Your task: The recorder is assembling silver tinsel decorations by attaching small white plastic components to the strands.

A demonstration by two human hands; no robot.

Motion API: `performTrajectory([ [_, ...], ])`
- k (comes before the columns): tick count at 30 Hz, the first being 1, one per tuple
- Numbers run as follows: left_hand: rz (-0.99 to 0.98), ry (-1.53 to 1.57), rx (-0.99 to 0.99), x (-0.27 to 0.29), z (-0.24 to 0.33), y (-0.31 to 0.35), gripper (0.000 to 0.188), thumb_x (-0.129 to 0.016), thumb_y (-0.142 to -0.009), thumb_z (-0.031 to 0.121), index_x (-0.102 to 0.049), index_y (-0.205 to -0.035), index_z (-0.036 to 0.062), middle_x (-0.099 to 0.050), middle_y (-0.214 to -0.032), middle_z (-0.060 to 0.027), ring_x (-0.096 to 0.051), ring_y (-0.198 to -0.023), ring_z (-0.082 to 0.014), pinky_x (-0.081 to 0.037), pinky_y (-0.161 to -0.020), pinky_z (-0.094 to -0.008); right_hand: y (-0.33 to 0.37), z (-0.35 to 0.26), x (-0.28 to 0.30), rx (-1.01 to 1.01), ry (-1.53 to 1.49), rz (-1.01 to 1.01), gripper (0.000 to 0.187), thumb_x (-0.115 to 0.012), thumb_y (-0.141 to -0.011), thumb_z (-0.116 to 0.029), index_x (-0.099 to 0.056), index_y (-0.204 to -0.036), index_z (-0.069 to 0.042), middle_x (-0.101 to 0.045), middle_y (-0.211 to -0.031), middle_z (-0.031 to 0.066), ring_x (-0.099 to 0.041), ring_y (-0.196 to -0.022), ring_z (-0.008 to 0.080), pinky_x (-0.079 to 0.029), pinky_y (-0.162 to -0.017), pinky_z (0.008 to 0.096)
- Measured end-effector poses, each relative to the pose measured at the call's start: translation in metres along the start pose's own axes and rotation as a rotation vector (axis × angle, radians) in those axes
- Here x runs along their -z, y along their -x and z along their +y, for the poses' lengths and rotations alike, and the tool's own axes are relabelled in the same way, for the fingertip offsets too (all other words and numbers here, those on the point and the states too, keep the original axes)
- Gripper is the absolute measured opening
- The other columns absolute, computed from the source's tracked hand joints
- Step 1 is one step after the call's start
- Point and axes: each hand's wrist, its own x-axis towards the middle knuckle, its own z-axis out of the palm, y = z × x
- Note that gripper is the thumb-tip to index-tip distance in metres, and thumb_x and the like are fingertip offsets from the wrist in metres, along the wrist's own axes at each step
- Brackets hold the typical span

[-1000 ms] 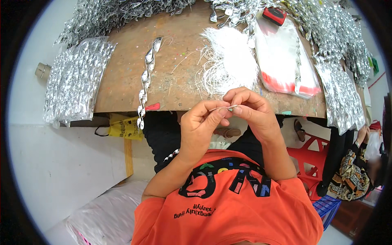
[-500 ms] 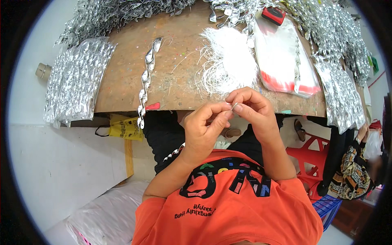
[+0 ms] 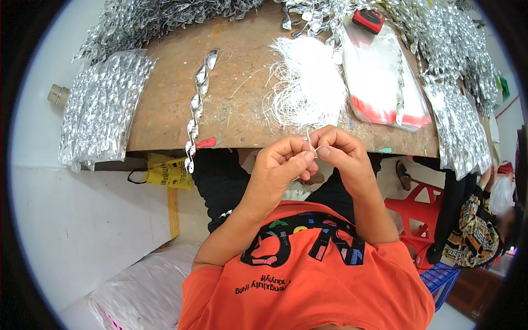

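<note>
My left hand (image 3: pixel 281 165) and my right hand (image 3: pixel 344 157) meet just past the table's near edge, fingertips almost touching. Both pinch a thin white string (image 3: pixel 310 142), which crosses between the thumbs and forefingers. A short end of it sticks up above the fingers. Whether it is knotted there is too small to tell. Beyond my hands lies a loose heap of white strings (image 3: pixel 311 82). A silver twisted strip (image 3: pixel 195 102) stretches along the table to the left, its near end hanging over the edge. Another bit of silver strip (image 3: pixel 227 213) shows beside my left forearm.
Packed silver spirals (image 3: pixel 104 110) lie at the table's left, with more bags (image 3: pixel 459 129) at the right. Clear plastic bags (image 3: pixel 379 77) and a red-black device (image 3: pixel 368 21) sit right of the strings. A red stool (image 3: pixel 418 212) and another person (image 3: pixel 473 225) are at the right.
The string end now stands upright above my fingertips. My right hand has dipped slightly and my fingers have shifted on the string. Less of the silver strip by my left forearm shows.
</note>
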Motion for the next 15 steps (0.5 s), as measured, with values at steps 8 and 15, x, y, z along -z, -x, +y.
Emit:
performTrajectory([
  [8,-0.091,0.129,0.045,0.006,-0.002,-0.001,0.010,-0.057,-0.086,0.012,-0.058,-0.089,0.0031,-0.059,-0.075,-0.0028,-0.053,-0.065,-0.0052,-0.042,-0.059,-0.0169,0.003,-0.002,0.006,0.019,0.168,-0.088,0.008,-0.057,-0.080,-0.008,-0.052,-0.075,-0.005,-0.054,-0.097,0.0068,-0.049,-0.087,0.0120,-0.036,-0.080,0.0260],
  [15,-0.010,-0.187,-0.089,0.002,0.002,0.003,0.009,-0.057,-0.086,0.010,-0.058,-0.090,0.0018,-0.058,-0.074,0.0006,-0.052,-0.064,-0.0037,-0.042,-0.058,-0.0169,0.002,-0.016,0.012,0.133,0.312,-0.043,0.009,-0.059,-0.076,-0.006,-0.057,-0.085,-0.003,-0.054,-0.103,0.0062,-0.050,-0.090,0.0124,-0.038,-0.075,0.0272],
])
